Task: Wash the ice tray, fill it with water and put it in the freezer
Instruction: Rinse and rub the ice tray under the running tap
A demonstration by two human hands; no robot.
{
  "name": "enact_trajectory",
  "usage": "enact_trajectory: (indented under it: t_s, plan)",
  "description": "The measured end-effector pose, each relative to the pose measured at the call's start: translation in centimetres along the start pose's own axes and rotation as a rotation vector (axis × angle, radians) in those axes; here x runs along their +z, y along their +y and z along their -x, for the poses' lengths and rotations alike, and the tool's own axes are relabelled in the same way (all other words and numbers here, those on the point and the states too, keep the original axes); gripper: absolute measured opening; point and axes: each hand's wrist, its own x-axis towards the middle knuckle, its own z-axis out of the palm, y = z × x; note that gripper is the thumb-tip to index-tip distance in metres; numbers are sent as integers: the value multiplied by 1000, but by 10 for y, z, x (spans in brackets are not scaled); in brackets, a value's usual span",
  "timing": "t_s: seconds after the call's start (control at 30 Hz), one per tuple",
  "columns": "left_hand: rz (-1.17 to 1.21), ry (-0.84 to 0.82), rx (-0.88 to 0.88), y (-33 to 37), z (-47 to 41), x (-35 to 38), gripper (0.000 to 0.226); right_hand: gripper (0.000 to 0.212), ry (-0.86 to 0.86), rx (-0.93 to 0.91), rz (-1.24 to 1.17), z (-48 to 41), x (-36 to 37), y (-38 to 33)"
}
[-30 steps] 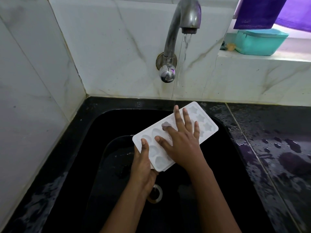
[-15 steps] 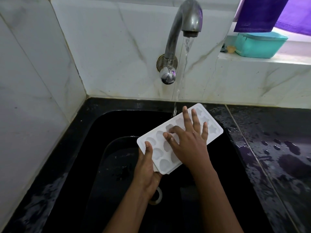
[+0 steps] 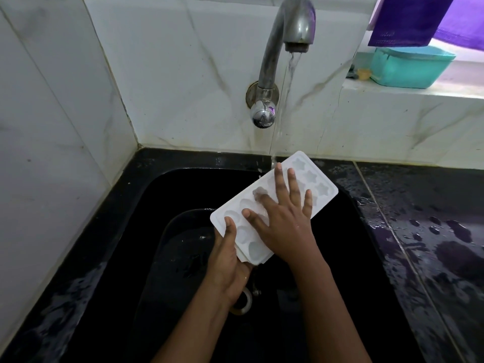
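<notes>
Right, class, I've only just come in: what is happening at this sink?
A person is washing a white ice tray over a black sink. The left hand grips the tray's near end, thumb on top, holding it tilted. The right hand lies flat across the moulds with its fingers spread. Water runs from the tap and lands at the tray's far edge, by the fingertips. The star-shaped moulds at the far end are uncovered. The counter to the right is wet.

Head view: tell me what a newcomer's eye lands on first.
The white ice tray stands out over the black sink, gripped at its near end by the left hand, with the right hand spread flat across it. Behind it, water pours from the metal tap onto the tray's far edge.
</notes>
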Motion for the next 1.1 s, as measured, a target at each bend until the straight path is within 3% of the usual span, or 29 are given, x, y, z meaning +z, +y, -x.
enact_trajectory:
  t_s: [0.2, 0.37, 0.47, 0.63, 0.7, 0.83, 0.97, 1.1]
  plan:
    - [-40, -30, 40, -4, 0, 1, 56, 60, 83, 80, -18, 1, -8, 7]
    - [6, -21, 56, -1, 1, 2, 55, 54, -46, -6, -18, -1, -6, 7]
    - [-45, -18, 77, -2, 1, 2, 44, 45, -11, 47, -42, 0, -10, 11]
    - [-26, -17, 63, -3, 2, 4, 31, 52, -12, 39, -8, 1, -3, 6]
    - [-13, -1, 78, 0, 1, 3, 37, 58, -41, -7, -7, 0, -2, 6]
    - [-43, 14, 82, -1, 0, 2, 59, 48, 24, 58, -4, 1, -6, 11]
    - [-11, -3, 80, -1, -1, 2, 56, 69, 2, 11, 18, 1, 1, 3]
    - [7, 9, 88, 3, -1, -2, 60, 53, -79, -11, -8, -1, -2, 8]
